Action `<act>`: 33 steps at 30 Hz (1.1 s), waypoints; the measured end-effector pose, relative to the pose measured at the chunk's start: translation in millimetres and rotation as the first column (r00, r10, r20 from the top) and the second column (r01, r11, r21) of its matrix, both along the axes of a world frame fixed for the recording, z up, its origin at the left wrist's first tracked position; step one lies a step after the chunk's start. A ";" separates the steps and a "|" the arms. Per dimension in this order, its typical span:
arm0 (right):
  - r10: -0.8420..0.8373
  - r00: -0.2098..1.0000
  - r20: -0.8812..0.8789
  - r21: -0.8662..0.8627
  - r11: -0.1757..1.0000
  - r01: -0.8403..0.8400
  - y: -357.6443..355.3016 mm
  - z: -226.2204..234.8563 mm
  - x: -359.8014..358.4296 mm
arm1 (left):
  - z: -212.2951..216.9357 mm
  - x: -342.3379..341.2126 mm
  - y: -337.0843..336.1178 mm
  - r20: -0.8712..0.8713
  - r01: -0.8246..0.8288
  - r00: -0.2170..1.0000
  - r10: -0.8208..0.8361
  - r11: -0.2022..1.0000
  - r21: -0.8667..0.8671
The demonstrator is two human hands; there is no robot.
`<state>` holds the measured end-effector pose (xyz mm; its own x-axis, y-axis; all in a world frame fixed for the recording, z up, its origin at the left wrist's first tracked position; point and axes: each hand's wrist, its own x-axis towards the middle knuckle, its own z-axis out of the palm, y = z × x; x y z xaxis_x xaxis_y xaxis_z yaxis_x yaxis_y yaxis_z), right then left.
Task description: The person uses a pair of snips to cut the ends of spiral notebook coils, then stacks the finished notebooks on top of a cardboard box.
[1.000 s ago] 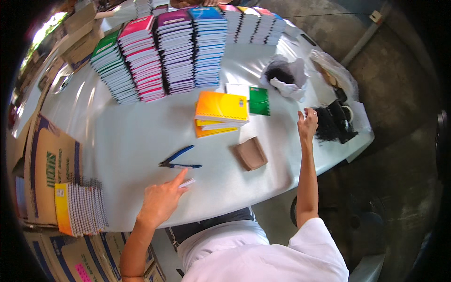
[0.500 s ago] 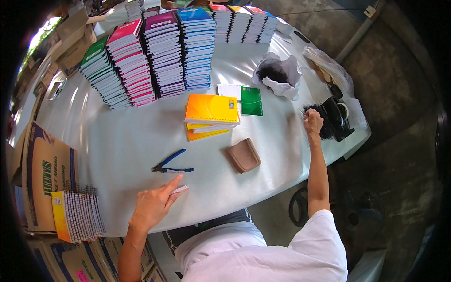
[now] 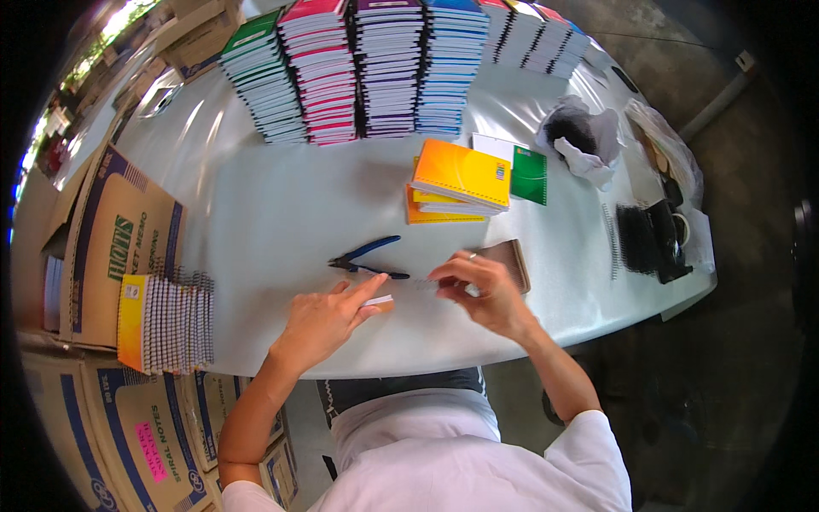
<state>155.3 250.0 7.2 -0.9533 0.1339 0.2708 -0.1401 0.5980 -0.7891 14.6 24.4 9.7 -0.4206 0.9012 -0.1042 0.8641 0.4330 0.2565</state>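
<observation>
Left hand [image 3: 328,317] flat, right hand [image 3: 482,292] pinching wire spiral [image 3: 426,285]

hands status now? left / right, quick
Left hand: open, flat on the white table, fingertips on a small white pad.
Right hand: fingers curled, pinching something thin; cannot tell what.

The person wears a white short-sleeved shirt [image 3: 444,461], forearms bare, with a ring on one right-hand finger.
</observation>
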 end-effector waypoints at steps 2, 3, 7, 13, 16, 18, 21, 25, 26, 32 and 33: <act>0.023 0.997 0.080 -0.169 0.986 -0.009 -12.7 -14.3 -11.9 | -2.2 0.4 2.9 -0.046 -0.001 0.999 0.002 1.000 0.014; 0.039 0.996 0.086 -0.182 0.983 -0.023 -14.8 -18.1 -16.0 | -4.1 -0.1 2.6 -0.069 -0.001 0.998 0.002 1.000 0.021; 0.141 0.987 0.071 -0.163 0.978 -0.128 -15.9 -19.1 -28.6 | -14.6 -4.6 -1.2 -0.104 0.055 0.994 -0.038 0.984 0.170; 0.309 0.941 0.138 -0.107 0.949 -0.296 -1.7 -21.1 -33.0 | -11.3 -3.9 0.2 -0.108 0.052 0.994 -0.035 0.985 0.165; 0.276 0.952 0.129 0.027 0.959 -0.282 -6.9 -15.9 -32.2 | -12.7 -3.3 -0.7 -0.065 0.024 0.998 -0.015 0.989 0.143; 0.217 0.969 0.119 0.069 0.972 -0.226 -12.9 -13.5 -30.4 | -11.8 -2.8 -0.6 -0.035 0.000 0.999 0.005 0.993 0.121; 0.141 0.982 0.124 0.088 0.984 -0.152 -20.0 -14.5 -26.5 | -9.1 -2.7 -0.2 0.026 -0.036 0.999 0.034 0.996 0.078; 0.136 0.990 0.022 0.121 0.983 -0.138 -21.3 -19.0 -25.9 | -6.2 -3.0 -0.5 0.067 -0.024 0.998 0.019 0.997 0.067; 0.140 0.990 -0.012 0.080 0.987 -0.138 -19.8 -23.2 -27.0 | -4.5 -3.2 0.6 0.071 -0.023 0.997 0.019 0.998 0.063; 0.070 0.983 -0.171 0.069 0.996 -0.059 -25.2 -40.0 -28.7 | -4.7 -3.8 0.2 0.076 -0.038 0.997 0.035 0.998 0.045; 0.069 0.981 -0.184 0.097 0.994 -0.052 -25.4 -40.9 -28.7 | -4.0 -3.6 0.5 0.078 -0.043 0.996 0.041 0.999 0.033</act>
